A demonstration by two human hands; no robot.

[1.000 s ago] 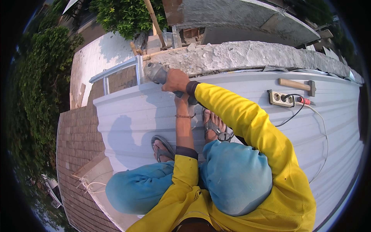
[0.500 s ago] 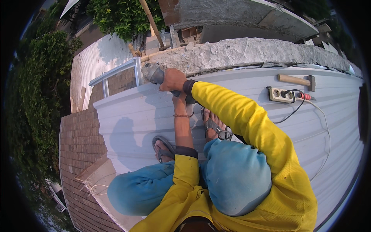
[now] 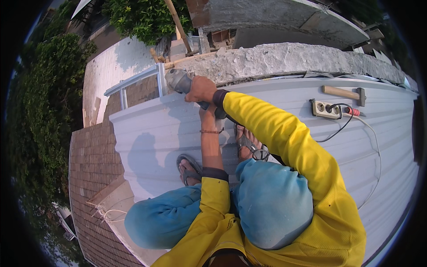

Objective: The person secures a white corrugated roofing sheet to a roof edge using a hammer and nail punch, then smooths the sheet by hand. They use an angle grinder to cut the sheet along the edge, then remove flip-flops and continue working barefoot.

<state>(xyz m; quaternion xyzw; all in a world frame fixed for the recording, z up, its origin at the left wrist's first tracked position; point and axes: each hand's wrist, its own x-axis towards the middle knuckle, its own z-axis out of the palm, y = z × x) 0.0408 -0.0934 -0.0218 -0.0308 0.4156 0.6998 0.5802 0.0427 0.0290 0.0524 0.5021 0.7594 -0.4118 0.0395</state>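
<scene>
With my right hand (image 3: 202, 89) I grip the body of a grey angle grinder (image 3: 179, 81) from above, fingers wrapped round it. My left hand (image 3: 207, 116) reaches up under the right one and closes on the grinder's rear part; its fingers are largely hidden. The grinder's head sits at the far edge of the grey corrugated metal sheet (image 3: 153, 175), close beside a silvery metal frame (image 3: 161, 80). Whether its disc touches the sheet I cannot tell.
To the right on the sheet lie a wooden-handled hammer (image 3: 341, 92), a power strip (image 3: 326, 109) with a black plug and cable, and a red-handled tool (image 3: 354, 111). A rough concrete wall (image 3: 275, 62) runs along the far side. At left, a tiled roof (image 3: 91, 169) lies beyond the sheet's edge.
The whole view has shifted slightly, so things appear a little farther right. Both hands keep their hold on the angle grinder, with no clear movement along the sheet.
</scene>
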